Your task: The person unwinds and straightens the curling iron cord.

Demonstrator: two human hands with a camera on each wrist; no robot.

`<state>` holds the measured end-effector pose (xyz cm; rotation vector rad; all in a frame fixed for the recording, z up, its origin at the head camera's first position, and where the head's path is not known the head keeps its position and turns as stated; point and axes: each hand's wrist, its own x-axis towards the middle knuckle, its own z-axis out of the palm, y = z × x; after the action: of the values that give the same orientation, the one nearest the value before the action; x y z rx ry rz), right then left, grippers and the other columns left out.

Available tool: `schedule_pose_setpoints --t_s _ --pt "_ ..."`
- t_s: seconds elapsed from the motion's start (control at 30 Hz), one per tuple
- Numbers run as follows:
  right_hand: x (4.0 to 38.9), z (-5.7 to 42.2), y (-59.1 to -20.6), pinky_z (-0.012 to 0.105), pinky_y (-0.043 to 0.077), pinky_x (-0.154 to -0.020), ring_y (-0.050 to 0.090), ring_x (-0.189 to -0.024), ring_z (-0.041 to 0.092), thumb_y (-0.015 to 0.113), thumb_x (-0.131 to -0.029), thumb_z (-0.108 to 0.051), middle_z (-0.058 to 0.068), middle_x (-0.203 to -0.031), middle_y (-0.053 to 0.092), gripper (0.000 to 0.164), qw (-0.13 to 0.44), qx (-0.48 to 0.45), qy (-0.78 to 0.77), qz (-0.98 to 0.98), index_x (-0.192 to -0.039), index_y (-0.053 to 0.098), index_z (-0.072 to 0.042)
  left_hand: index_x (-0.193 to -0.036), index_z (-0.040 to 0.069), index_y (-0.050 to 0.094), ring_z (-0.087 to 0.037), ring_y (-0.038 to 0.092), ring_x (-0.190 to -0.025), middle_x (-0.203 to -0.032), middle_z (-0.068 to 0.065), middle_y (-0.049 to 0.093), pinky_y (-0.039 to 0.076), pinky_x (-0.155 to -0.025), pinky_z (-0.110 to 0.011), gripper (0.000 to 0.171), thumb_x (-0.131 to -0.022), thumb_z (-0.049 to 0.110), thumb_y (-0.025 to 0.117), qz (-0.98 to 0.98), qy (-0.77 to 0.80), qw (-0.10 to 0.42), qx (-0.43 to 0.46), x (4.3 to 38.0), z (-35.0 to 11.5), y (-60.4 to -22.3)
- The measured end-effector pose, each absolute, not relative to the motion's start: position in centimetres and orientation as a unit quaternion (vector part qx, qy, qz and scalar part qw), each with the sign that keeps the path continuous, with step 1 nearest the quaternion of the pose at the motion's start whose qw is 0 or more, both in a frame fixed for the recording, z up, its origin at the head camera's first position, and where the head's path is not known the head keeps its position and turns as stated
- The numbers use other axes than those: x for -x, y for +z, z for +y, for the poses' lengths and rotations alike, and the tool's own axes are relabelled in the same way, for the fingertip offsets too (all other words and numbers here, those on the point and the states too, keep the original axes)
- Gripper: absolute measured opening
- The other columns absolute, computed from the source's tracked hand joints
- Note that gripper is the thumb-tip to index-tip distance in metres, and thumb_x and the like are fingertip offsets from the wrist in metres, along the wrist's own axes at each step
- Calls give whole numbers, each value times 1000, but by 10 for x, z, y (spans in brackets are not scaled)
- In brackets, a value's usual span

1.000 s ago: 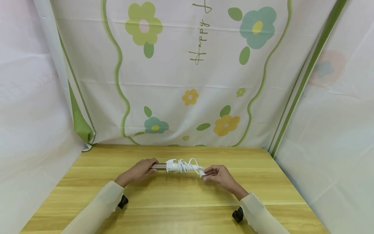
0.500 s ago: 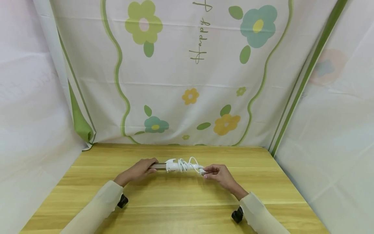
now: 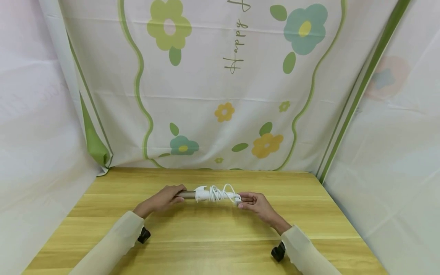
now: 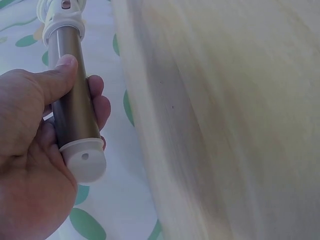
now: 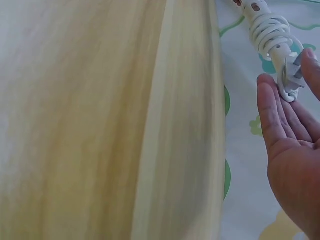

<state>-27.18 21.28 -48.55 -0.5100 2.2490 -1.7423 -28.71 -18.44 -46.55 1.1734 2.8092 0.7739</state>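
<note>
A curling iron (image 3: 203, 196) with a bronze barrel and a white handle lies crosswise between both hands, close over the table. My left hand (image 3: 164, 198) grips the barrel (image 4: 75, 105), thumb along it and fingers wrapped behind, near the white end cap (image 4: 86, 162). A white cord (image 5: 267, 32) is wound in several loops about the handle. At the handle's end, my right hand (image 3: 259, 208) holds the plug (image 5: 292, 72) between thumb and fingers. In the right wrist view the fingers (image 5: 272, 112) extend beneath the plug, and the thumb is partly cut off at the edge.
The wood-grain table (image 3: 206, 236) runs back to a white flowered cloth (image 3: 206, 76). Cloth walls (image 3: 388, 152) stand at both sides. Black wrist cameras (image 3: 144, 235) hang under the sleeves.
My right hand has shifted slightly up and turned the plug closer to the handle's end. The left hand keeps its grip on the barrel. The head view has tilted slightly.
</note>
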Motion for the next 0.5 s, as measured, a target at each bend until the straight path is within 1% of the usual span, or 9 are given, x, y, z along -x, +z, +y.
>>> schedule_pose_setpoints --t_s 0.13,0.27,0.4,0.5 --pt "273 213 -485 29 56 -86 70 -100 16 77 -86 -24 20 -123 66 57 128 167 -606 767 -132 57 3 -118 10 56 -5 48 -73 -89 6 58 41 -69 -26 19 -101 20 55 895 247 4 -370 288 -185 -466" --pt "274 213 -484 28 56 -85 72 -98 18 76 -87 -22 19 -117 69 53 131 171 -613 760 -128 59 7 -118 10 56 -5 48 -74 -90 6 58 41 -70 -27 19 -101 19 56 895 251 8 -367 287 -185 -466" --pt "273 212 -484 33 57 -83 73 -91 16 75 -88 -23 14 -106 74 52 136 167 -620 755 -124 59 11 -118 10 56 -5 49 -74 -90 5 59 42 -70 -27 19 -101 16 56 895 254 8 -366 287 -185 -465" --pt "272 211 -484 37 58 -82 73 -87 14 76 -88 -24 9 -99 75 49 138 158 -623 754 -119 61 10 -118 10 56 -5 49 -74 -90 6 59 42 -70 -27 18 -101 15 56 894 256 9 -367 286 -185 -464"
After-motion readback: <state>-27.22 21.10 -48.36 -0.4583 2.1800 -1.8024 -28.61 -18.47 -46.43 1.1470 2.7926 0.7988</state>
